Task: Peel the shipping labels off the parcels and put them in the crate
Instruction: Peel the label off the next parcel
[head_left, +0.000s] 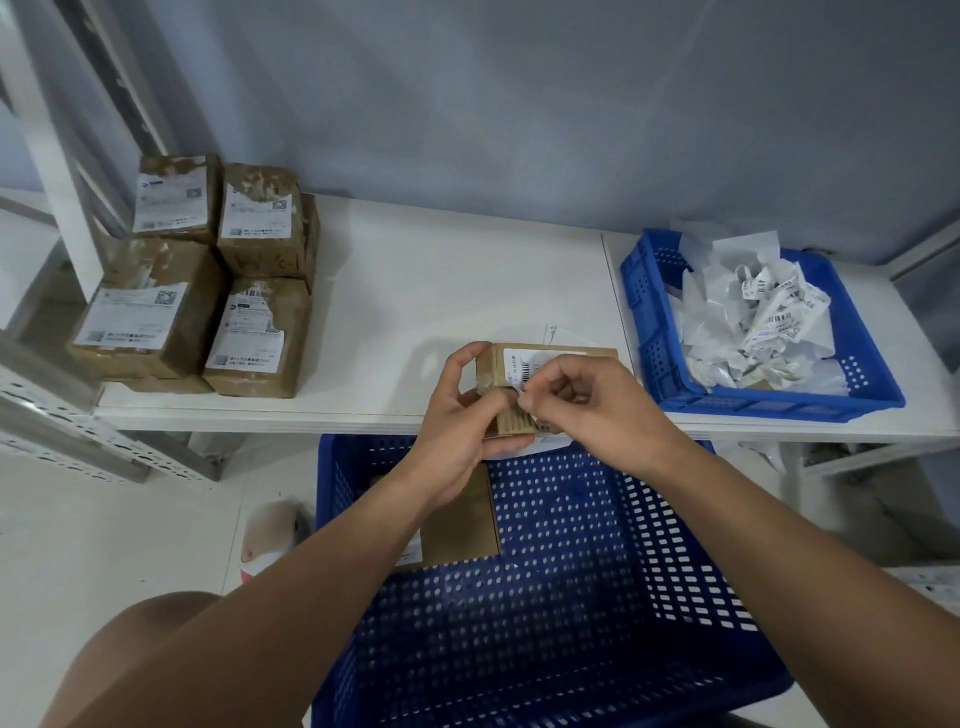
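Grey wall behind, with a white shelf (441, 291) running the width of the view.

- Held parcel (550, 358): small brown carton at the shelf's front edge, right of centre. I cannot tell whether it rests on the shelf or is lifted.
- Label (537, 362): white with a barcode, on the held parcel's top face and running down over its near edge.
- Left hand (462, 415): at the shelf's front edge, fingers curled round the held parcel's left end, thumb on its top corner.
- Right hand (597, 405): beside the left hand at the shelf's front edge, thumb and forefinger closed in a pinch on the label's near edge, other fingers loosely bent.
- Stacked parcels (208, 291): brown cartons at the shelf's left end, each with a white label on top.
- Small blue crate (649, 332): on the shelf's right end.
- Peeled labels (753, 317): crumpled white heap inside the small blue crate.
- Large blue crate (571, 571): perforated, below the shelf's front edge.
- Loose parcel (462, 519): lies flat inside the large blue crate, partly hidden by the left forearm.
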